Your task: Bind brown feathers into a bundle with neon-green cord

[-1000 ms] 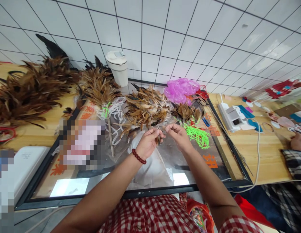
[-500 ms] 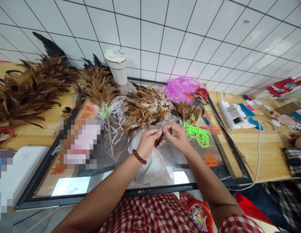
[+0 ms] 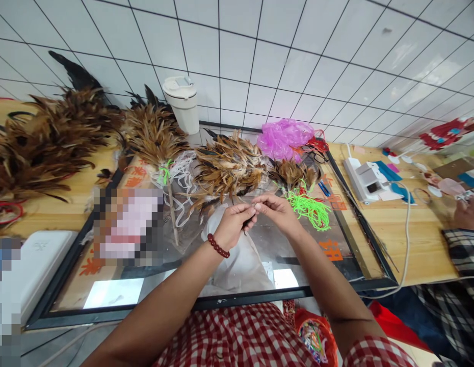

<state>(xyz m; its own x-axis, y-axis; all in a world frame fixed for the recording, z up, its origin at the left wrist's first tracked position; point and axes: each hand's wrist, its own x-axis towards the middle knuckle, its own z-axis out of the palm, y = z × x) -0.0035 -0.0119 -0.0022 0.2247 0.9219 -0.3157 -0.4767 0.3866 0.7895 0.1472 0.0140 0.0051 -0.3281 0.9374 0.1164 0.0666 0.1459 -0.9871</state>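
Note:
Above the glass-topped frame, my left hand is closed in a pinch on a small dark feather; most of it is hidden by the fingers. My right hand meets it fingertip to fingertip, thumb and finger pressed together. What sits in that right pinch is too small to make out. Just beyond both hands lies a loose heap of brown feathers. A smaller feather bunch and a tangle of bright green cord are right of my right hand. Beneath my wrists is a whitish translucent sheet.
A feather duster with a thin stick lies left, near a white lidded cup. Pink plastic sits at the back. A black rim borders the glass. At far right are a white power strip and another person's hand.
My right hand's fingers have straightened somewhat and still meet the left fingertips. The dark feather shows less below my left fingers. The other person's hand has come further into view at the right.

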